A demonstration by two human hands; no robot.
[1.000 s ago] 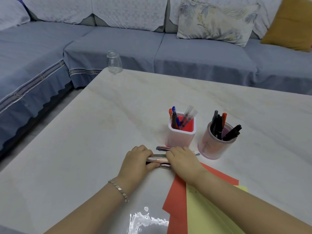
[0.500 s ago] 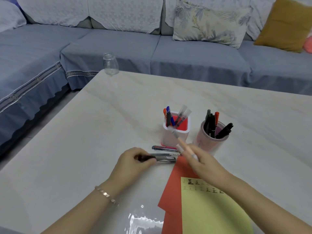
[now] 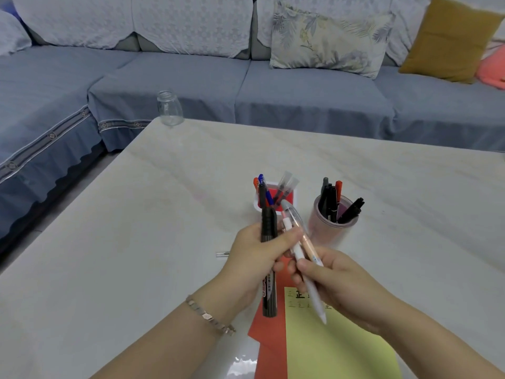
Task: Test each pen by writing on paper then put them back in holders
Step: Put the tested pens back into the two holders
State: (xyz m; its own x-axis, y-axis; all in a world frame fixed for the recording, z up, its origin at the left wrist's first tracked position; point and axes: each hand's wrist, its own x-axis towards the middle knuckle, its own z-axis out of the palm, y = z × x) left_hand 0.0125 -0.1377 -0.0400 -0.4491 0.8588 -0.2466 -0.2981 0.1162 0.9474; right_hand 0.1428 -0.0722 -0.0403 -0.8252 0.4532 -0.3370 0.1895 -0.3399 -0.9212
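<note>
The left hand (image 3: 254, 258) grips the black marker (image 3: 269, 222); the right hand (image 3: 347, 285) pinches the white pen (image 3: 314, 299). Pens look light, hard and slippery, so hold the middle.

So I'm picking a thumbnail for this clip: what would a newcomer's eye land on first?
Mid-frame, the left hand grips a black marker and the right hand a white pen. Behind them stand a square holder and a round holder full of pens; yellow paper lies below.

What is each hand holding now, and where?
Left hand grips the black marker around its middle; right hand pinches the white pen mid-barrel, peach pen alongside.
</note>
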